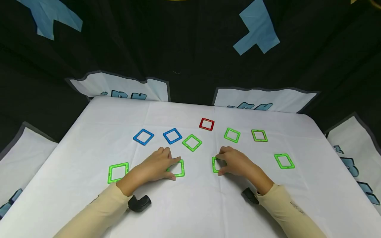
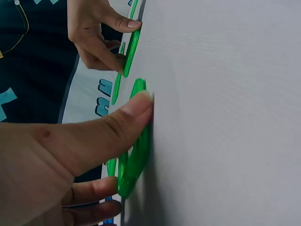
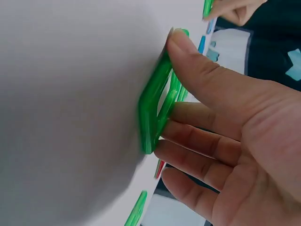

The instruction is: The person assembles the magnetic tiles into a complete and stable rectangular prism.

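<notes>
pinching flat on the white desk (image 1: 89, 138), the left hand (image 1: 157, 165) grips one green square frame (image 1: 178, 168) at its left edge while the right hand (image 1: 235, 162) clamps another green square frame (image 1: 215, 164), the two frames side by side, gap between.

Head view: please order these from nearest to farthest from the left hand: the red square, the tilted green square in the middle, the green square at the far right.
From the left hand:
1. Tilted green square, just beyond it, centre.
2. Red square, farther back, centre.
3. Far-right green square, past the right hand.
</notes>
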Demonstrator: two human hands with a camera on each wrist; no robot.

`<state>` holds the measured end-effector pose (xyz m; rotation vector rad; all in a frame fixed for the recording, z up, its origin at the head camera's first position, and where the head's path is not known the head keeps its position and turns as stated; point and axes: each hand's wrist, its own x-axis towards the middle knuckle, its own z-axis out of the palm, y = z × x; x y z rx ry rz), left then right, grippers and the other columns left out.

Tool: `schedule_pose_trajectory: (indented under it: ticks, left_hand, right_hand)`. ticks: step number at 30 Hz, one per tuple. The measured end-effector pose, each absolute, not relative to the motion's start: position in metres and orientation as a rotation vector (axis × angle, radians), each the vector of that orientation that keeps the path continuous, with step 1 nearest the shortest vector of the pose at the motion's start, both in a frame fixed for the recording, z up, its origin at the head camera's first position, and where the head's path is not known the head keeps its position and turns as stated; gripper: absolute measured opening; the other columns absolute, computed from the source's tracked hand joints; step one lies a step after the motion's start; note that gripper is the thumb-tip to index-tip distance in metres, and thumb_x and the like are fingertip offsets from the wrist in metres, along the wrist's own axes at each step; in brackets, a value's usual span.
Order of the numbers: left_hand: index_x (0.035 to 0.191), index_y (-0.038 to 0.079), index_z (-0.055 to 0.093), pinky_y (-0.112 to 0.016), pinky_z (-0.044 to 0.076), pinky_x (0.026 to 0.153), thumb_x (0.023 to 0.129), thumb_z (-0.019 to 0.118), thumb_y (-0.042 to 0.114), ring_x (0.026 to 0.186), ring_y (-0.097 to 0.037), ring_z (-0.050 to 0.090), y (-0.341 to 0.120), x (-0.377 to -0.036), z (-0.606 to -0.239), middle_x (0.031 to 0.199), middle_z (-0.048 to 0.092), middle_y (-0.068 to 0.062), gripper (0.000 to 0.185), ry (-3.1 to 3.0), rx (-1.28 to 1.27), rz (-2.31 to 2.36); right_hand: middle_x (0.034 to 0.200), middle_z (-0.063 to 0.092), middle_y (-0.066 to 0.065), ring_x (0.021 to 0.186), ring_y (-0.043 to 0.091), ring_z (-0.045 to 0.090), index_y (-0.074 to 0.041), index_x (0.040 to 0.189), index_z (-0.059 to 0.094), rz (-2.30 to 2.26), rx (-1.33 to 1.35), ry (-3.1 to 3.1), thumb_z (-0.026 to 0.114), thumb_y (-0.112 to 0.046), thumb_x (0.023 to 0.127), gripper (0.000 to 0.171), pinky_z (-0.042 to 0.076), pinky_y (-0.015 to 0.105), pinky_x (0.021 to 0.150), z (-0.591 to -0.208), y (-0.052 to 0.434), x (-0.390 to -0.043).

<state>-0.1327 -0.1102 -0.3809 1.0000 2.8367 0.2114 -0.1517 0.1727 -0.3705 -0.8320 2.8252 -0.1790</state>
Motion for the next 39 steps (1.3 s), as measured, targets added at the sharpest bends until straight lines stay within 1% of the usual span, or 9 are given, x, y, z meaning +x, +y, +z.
schedule_pose_trajectory:
  ticks: [4,10,16,19,23,27,33,39]
  left_hand:
    - [0.129,0.011,0.053,-0.027,0.035,0.072,0.073,0.071,0.042,0.083,-0.017,0.037,-0.106,-0.135,-0.379,0.095,0.046,-0.005,0.066,2.789,0.994,0.250]
    - [0.128,0.013,0.054,-0.028,0.038,0.072,0.073,0.072,0.041,0.083,-0.017,0.039,-0.098,-0.138,-0.375,0.096,0.047,-0.007,0.065,2.777,0.970,0.266]
    - [0.128,0.014,0.055,-0.026,0.035,0.069,0.071,0.074,0.041,0.080,-0.015,0.037,-0.093,-0.137,-0.375,0.092,0.044,-0.004,0.066,2.766,0.925,0.307]
    - [0.127,0.014,0.055,-0.025,0.035,0.068,0.070,0.073,0.043,0.079,-0.014,0.036,-0.093,-0.136,-0.376,0.091,0.044,-0.003,0.066,2.768,0.946,0.294]
    - [0.127,0.014,0.055,-0.024,0.034,0.067,0.071,0.073,0.044,0.078,-0.014,0.036,-0.091,-0.136,-0.378,0.089,0.043,-0.003,0.066,2.771,0.988,0.278]
    - [0.127,0.013,0.056,-0.023,0.033,0.066,0.071,0.073,0.042,0.077,-0.014,0.035,-0.091,-0.137,-0.378,0.088,0.042,-0.003,0.066,2.779,1.008,0.276]
    - [0.127,0.014,0.056,-0.024,0.033,0.066,0.070,0.074,0.043,0.078,-0.014,0.036,-0.090,-0.138,-0.378,0.089,0.044,-0.004,0.066,2.769,0.994,0.258]
    - [0.127,0.015,0.056,-0.024,0.034,0.067,0.070,0.073,0.044,0.079,-0.015,0.036,-0.091,-0.137,-0.380,0.090,0.045,-0.005,0.066,2.764,1.006,0.233]
  right_hand:
    - [0.096,0.055,0.002,0.086,0.013,0.050,-0.001,0.112,0.064,-0.223,-0.885,2.800,0.080,-0.033,0.064,0.060,0.046,0.026,0.072,-0.369,0.160,-0.150]
    - [0.096,0.055,0.002,0.086,0.013,0.051,-0.002,0.111,0.065,-0.212,-0.982,2.789,0.079,-0.035,0.065,0.058,0.047,0.026,0.073,-0.368,0.144,-0.147]
    - [0.096,0.056,0.003,0.089,0.016,0.053,-0.003,0.109,0.066,-0.177,-1.054,2.771,0.079,-0.037,0.065,0.057,0.049,0.027,0.077,-0.369,0.128,-0.145]
    - [0.095,0.055,0.003,0.088,0.015,0.053,-0.003,0.107,0.066,-0.162,-1.094,2.773,0.079,-0.038,0.065,0.057,0.048,0.026,0.075,-0.371,0.122,-0.143]
    - [0.092,0.054,0.001,0.084,0.014,0.052,-0.003,0.104,0.067,-0.149,-1.143,2.789,0.078,-0.041,0.064,0.056,0.048,0.025,0.072,-0.372,0.118,-0.140]
    - [0.089,0.054,0.001,0.083,0.014,0.052,-0.002,0.104,0.067,-0.173,-1.143,2.805,0.079,-0.040,0.064,0.056,0.048,0.025,0.071,-0.373,0.117,-0.140]
    - [0.088,0.054,0.001,0.083,0.015,0.053,-0.001,0.104,0.067,-0.194,-1.154,2.795,0.079,-0.038,0.064,0.056,0.048,0.025,0.071,-0.372,0.117,-0.142]
    - [0.089,0.055,0.002,0.082,0.015,0.053,-0.002,0.102,0.068,-0.165,-1.183,2.798,0.079,-0.040,0.064,0.054,0.048,0.025,0.071,-0.374,0.115,-0.142]
